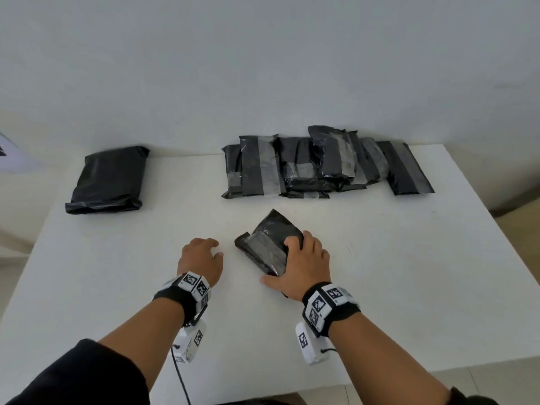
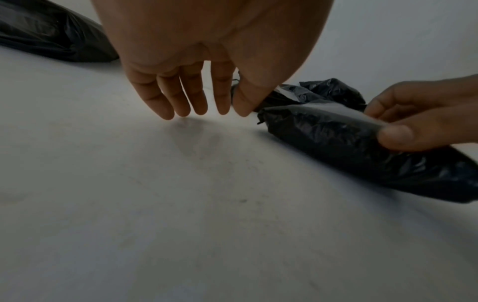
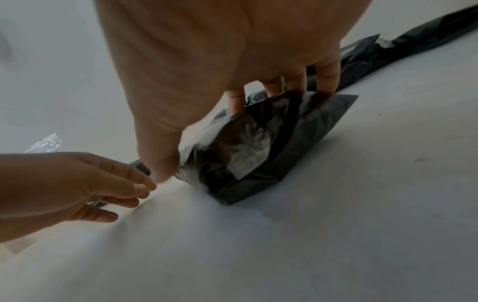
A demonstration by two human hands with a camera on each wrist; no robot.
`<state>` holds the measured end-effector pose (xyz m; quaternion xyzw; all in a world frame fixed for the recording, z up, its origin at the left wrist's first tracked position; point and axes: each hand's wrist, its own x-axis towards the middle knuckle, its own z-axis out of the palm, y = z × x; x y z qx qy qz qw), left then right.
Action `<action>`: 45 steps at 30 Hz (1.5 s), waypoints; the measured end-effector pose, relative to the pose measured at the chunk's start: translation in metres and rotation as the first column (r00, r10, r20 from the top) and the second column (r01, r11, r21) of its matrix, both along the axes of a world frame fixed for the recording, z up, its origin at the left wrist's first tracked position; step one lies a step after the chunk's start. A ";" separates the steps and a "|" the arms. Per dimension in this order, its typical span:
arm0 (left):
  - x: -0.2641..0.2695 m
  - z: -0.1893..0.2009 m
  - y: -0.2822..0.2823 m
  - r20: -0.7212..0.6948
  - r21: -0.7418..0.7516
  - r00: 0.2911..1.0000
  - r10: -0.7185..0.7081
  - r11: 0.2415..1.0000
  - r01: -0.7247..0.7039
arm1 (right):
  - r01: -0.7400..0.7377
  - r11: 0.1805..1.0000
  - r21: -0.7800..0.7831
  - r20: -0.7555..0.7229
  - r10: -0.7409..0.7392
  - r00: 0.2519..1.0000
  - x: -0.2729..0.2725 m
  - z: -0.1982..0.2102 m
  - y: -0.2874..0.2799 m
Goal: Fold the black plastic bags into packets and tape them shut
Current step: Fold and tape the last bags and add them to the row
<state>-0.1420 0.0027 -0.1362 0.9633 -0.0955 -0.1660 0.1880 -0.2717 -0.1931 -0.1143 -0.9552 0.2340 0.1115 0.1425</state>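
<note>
A folded black packet (image 1: 264, 229) with a strip of clear tape across it lies at the table's front centre. My right hand (image 1: 285, 258) grips it, thumb on the near edge and fingers curled over the far edge, tilting that side up. In the right wrist view the right hand (image 3: 222, 132) holds the packet (image 3: 258, 147) with one edge still on the table. My left hand (image 1: 214, 249) rests empty just left of the packet, apart from it. The left wrist view shows the left hand (image 2: 204, 110) with straight fingers pointing down at the table, beside the packet (image 2: 323, 139).
A pile of several taped black packets (image 1: 321, 165) lies along the back of the white table (image 1: 409, 287). A thick pack of unfolded black bags (image 1: 108, 179) sits at the back left. A crinkled clear scrap (image 3: 44, 143) shows behind the left hand.
</note>
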 end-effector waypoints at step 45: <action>0.056 0.001 0.088 0.192 -0.111 0.981 -0.014 0.993 0.036 | -0.291 0.935 0.203 0.132 0.268 0.954 0.168 0.003 0.093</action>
